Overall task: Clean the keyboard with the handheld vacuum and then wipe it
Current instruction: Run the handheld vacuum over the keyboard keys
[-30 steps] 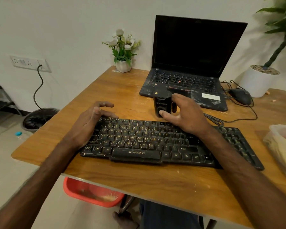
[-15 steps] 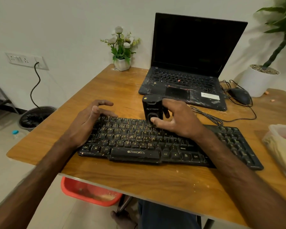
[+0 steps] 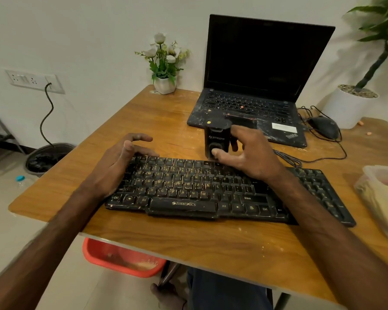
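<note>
Holding vacuum (image 3: 215, 139) upright at keyboard (image 3: 188, 191) far edge — right grip (image 3: 249, 153) pinching it, left grip (image 3: 119, 162) loose, resting on keys | risk: fingertip pinch could slip — vacuum topples toward laptop (image 3: 251, 108)

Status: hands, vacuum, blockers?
Right hand grips handheld vacuum, upright at far edge of keyboard. Left hand open, resting on its left end, covering keys there. Keys dusty.

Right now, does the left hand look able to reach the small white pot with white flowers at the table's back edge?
Probably yes: the left hand holds nothing, and only bare wooden table lies between it and the white flower pot.
</note>
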A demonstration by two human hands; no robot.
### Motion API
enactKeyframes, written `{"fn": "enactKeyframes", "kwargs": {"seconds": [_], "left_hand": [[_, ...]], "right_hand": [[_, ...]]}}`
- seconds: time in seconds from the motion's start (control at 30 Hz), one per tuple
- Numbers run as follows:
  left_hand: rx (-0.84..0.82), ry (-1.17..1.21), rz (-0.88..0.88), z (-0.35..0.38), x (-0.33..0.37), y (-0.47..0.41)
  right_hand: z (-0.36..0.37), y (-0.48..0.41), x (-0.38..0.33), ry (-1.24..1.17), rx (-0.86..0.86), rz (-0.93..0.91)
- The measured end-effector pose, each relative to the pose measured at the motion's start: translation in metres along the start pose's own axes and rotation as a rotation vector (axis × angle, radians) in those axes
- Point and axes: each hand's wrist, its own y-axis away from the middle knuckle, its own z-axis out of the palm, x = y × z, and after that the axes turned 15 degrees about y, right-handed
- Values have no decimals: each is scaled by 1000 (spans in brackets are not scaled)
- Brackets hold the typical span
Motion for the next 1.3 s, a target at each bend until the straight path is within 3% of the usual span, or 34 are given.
{"fn": "enactKeyframes", "kwargs": {"seconds": [0.07,0.2,0.37,0.47,0.57,0.7,0.87,1.03,1.17,1.3], "left_hand": [[3,-3,-1,-1,-1,0],[-3,1,10,1,1,0],[-2,7,-3,0,-1,1],[-5,-7,14,0,1,0],[-7,-14,28,1,1,0],[-4,-14,25,1,-1,-1],[0,7,15,1,-1,-1],[3,5,18,0,-1,0],[-8,9,10,0,-2,-1],[1,25,10,-1,-2,-1]], "right_hand": [[3,5,-6,-52,-46,-45],[2,-3,0,158,2,4],[4,0,-12,-124,-8,-20],[13,-5,-21,50,-27,-98],[13,-13,-16,264,29,-65],[9,-6,-20,-5,-16,-74],[10,-13,-17,233,-3,-62],[10,-9,-22,86,-48,-120],[8,-15,-14,322,-12,-131],[6,-9,-19,79,-30,-82]]}}
